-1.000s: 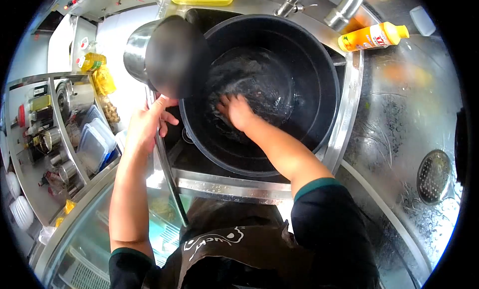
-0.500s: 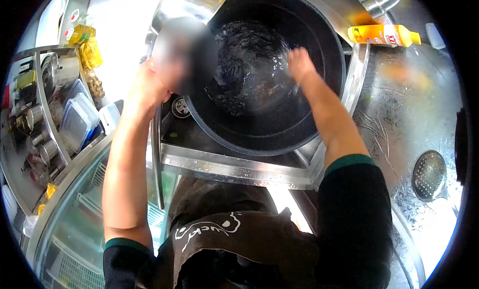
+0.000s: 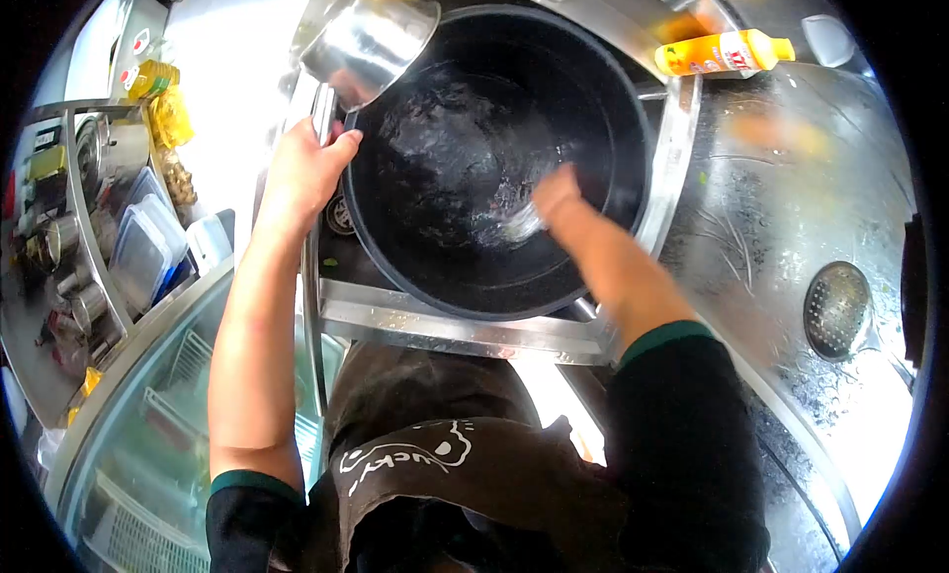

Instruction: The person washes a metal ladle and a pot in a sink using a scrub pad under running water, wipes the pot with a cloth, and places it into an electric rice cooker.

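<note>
My left hand (image 3: 301, 173) is closed round the handle of a shiny steel saucepan (image 3: 371, 41), held at the upper left rim of a large black pot (image 3: 499, 301). The saucepan is tilted, its inside hidden from me. Swirling clear water (image 3: 440, 138) lies in the black pot. Down inside that pot is my right hand (image 3: 559, 194), blurred, its fingers curled together. Pale, streaky lines show just below the fingers; whether they are a tool's wires or splashing water is unclear.
On the right steel counter (image 3: 732, 158) lie a yellow-orange bottle (image 3: 720, 54) and a perforated skimmer (image 3: 837, 311). A metal-framed edge (image 3: 465, 331) runs before the pot. Shelves at left hold plastic tubs (image 3: 148, 247), beside a glass-topped case (image 3: 168, 395).
The right hand has moved left and lower within the black pot, with the water still swirling. The saucepan has turned and shifted, showing its shiny side. The whole view has shifted slightly.
</note>
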`<action>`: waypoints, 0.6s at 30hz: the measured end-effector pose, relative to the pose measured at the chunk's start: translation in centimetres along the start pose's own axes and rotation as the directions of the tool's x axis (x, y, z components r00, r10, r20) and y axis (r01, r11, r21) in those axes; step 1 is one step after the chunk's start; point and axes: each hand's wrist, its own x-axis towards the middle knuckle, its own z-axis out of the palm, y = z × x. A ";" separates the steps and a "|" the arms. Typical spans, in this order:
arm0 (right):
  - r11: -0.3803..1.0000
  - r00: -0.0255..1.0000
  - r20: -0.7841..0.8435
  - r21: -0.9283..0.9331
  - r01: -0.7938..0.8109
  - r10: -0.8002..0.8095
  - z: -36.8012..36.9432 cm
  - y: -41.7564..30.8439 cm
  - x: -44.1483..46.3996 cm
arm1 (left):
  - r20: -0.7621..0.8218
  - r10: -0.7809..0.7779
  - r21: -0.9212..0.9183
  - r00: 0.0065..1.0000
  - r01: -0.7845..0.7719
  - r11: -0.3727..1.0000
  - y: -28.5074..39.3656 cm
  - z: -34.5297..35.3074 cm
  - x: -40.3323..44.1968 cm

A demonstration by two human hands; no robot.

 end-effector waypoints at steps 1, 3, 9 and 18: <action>0.986 0.999 -0.028 -0.163 0.041 -0.046 -1.8 2.5 -0.4 | -0.025 0.048 0.018 0.999 -0.047 0.999 -0.4 0.2 -0.2; 0.896 0.975 -0.216 -0.441 -0.044 -0.058 -1.0 5.5 1.7 | 0.039 0.011 0.007 0.999 -0.012 1.000 -0.8 0.2 -0.1; 0.970 0.994 0.095 0.240 0.036 -0.061 1.4 -4.0 -0.8 | 0.159 -0.183 -0.145 0.970 0.206 0.968 2.9 -0.5 -2.6; -0.434 0.988 -0.135 0.887 0.156 0.078 -17.5 -5.5 8.7 | 0.205 -0.202 -0.377 0.958 0.268 0.887 3.9 -0.3 -3.9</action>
